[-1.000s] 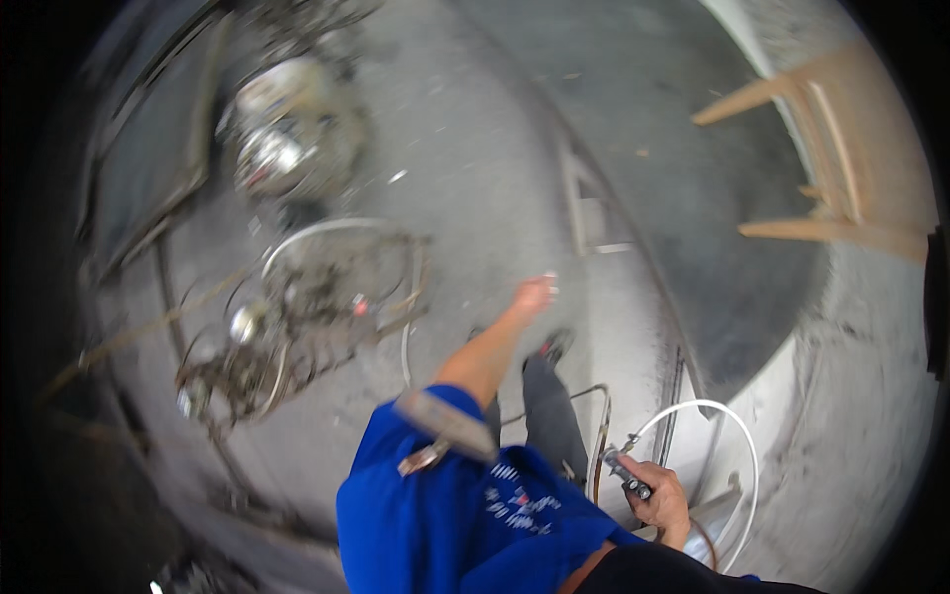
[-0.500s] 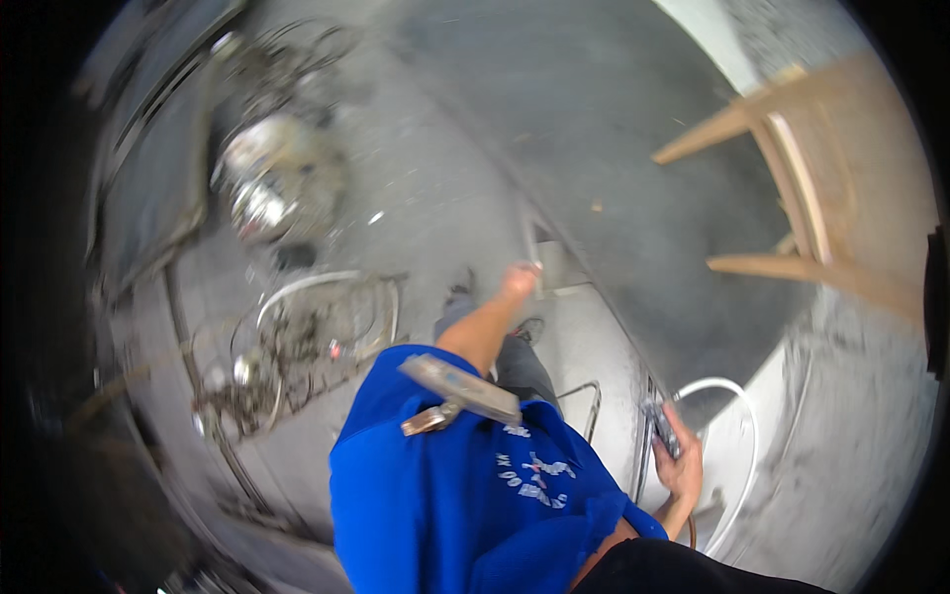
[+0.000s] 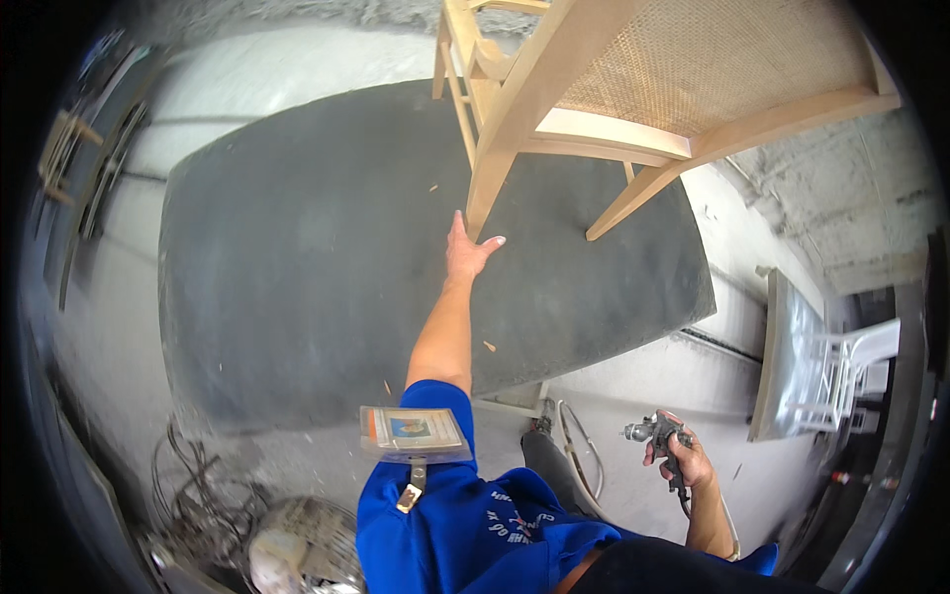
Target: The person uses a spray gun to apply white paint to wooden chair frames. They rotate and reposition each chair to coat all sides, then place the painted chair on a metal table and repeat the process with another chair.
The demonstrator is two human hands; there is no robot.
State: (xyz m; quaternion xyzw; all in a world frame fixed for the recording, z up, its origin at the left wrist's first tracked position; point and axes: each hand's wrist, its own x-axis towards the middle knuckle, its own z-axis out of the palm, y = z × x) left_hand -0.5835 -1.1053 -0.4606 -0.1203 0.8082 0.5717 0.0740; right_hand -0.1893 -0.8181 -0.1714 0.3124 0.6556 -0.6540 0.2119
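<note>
"What's crowding you, from the far left?"

"Some small wooden frames (image 3: 69, 163) are standing by the edge, too small to make out well. Lower down, a tangle of dark cables (image 3: 203, 485) is sprawling near a rounded metal container (image 3: 302, 544), which is sitting close by my blue shirt (image 3: 426, 540)."

"And further in?"

"A broad dark grey slab (image 3: 287, 267) is spreading out ahead, with a few wood chips (image 3: 489, 346) lying on it. A clear badge holder (image 3: 416, 433) is hanging across my left sleeve, hiding part of it."

"What's your left hand (image 3: 465, 255) doing?"

"It's reaching out over the slab, fingers and thumb spreading wide, gripping nothing. They're framing the foot of the wooden chair's (image 3: 614, 137) nearest leg; I can't tell whether I'm touching it."

"Where's that chair?"

"It's looming beyond my hand, toward the upper right, overlapping the slab, and its woven panel (image 3: 693, 69) is slanting up to the right."

"Anything near your legs?"

"A hose (image 3: 572, 455) is looping just right of my grey trouser leg (image 3: 546, 470). Next, my right hand (image 3: 691, 463) is closing around a spray gun (image 3: 661, 434), its nozzle pointing left, well apart from the chair."

"And past that?"

"A flat panel (image 3: 777, 356) is standing on edge, with a white chair (image 3: 851, 371) showing just beside it."
</note>
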